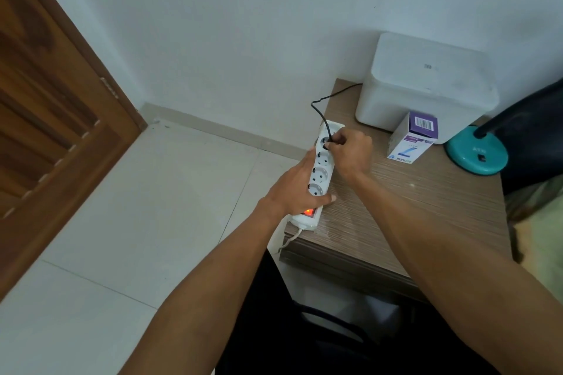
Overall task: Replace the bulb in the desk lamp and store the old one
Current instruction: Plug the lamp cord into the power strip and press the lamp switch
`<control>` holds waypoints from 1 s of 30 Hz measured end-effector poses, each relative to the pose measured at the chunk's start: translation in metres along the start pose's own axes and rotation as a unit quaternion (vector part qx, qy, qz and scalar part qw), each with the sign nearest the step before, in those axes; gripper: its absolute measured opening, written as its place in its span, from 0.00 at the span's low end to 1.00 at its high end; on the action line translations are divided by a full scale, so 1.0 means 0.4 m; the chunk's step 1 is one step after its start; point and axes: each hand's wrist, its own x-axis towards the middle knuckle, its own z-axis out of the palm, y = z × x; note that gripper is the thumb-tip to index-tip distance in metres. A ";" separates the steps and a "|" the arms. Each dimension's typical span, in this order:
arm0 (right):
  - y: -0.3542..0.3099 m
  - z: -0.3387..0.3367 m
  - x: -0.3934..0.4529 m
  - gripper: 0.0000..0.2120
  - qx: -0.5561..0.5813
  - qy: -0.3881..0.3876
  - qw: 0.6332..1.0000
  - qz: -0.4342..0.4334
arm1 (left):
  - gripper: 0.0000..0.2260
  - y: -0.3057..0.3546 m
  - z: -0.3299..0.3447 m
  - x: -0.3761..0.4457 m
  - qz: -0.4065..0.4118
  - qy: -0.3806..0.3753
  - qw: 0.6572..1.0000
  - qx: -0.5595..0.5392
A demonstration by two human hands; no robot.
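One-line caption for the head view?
Left hand steadies the power strip while right hand grips the lamp's black plug at a socket.

bulb box (411, 141) with large "7", a barcode, brand print too small

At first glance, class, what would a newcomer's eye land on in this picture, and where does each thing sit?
The eye goes first to the two hands on the white power strip at the desk's left edge: the left hand grips its side, while the right hand pinches the black plug at a far socket. Next comes the glowing red switch at the strip's near end. Farther right stand a bulb box and the teal lamp base.
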 end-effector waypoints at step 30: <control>0.474 -0.406 -0.191 0.18 -0.174 0.056 0.979 0.091 | 0.28 0.313 0.314 0.105 0.149 -0.061 0.957 0.240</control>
